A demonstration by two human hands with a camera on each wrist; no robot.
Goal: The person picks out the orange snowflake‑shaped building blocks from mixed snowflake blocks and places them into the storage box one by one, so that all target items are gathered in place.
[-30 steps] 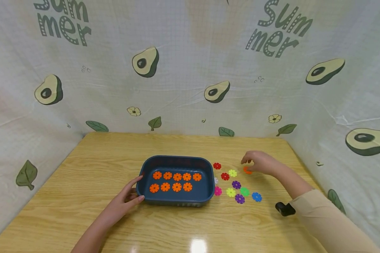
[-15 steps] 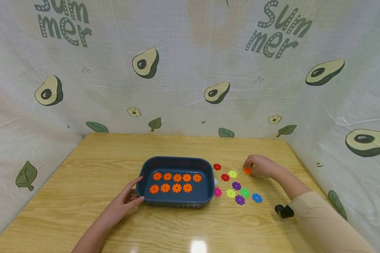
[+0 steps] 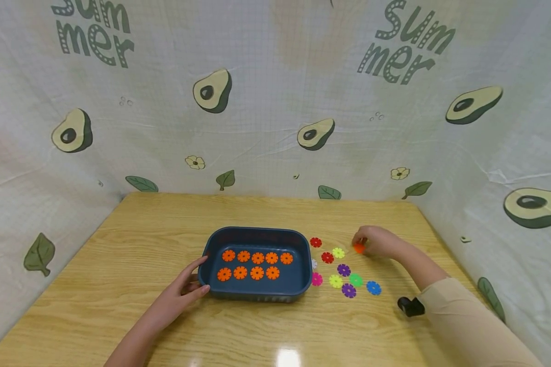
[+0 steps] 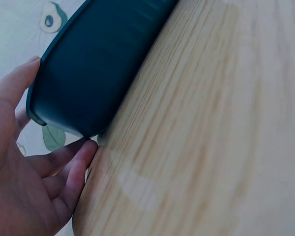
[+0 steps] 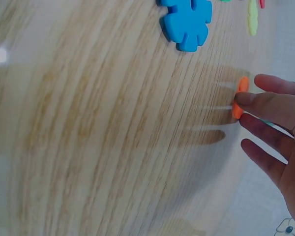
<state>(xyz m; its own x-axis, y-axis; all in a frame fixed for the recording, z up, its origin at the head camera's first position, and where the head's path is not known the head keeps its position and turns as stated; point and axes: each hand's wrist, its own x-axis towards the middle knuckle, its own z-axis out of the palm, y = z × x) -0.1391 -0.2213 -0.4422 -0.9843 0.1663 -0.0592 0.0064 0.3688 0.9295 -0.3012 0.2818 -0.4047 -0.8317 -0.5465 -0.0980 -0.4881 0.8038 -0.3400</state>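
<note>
A dark blue plastic bin [image 3: 268,294] stands mid-table with several orange notched discs [image 3: 257,273] lying in two rows on its floor. My left hand [image 3: 179,293] grips the bin's left end. In the left wrist view, digits of the left hand [image 4: 34,162] lie at the bin's rim and by its lower edge. Right of the bin, my right hand [image 3: 380,241] pinches an orange notched disc [image 3: 359,248]. The right wrist view has the thumb over this orange disc [image 5: 239,109], with the other fingers bent behind it.
Between bin and right hand lie several loose discs: red [image 3: 327,258], yellow [image 3: 335,281], purple [image 3: 349,290], green [image 3: 355,280], pink [image 3: 317,279] and blue [image 3: 374,288]. A white one [image 3: 314,264] is partly behind the bin's right wall. Printed cloth [image 3: 266,127] encloses the table.
My right hand has moved slightly right and nearer, its fingers closing around the orange disc. The left hand and the bin stay in place.
</note>
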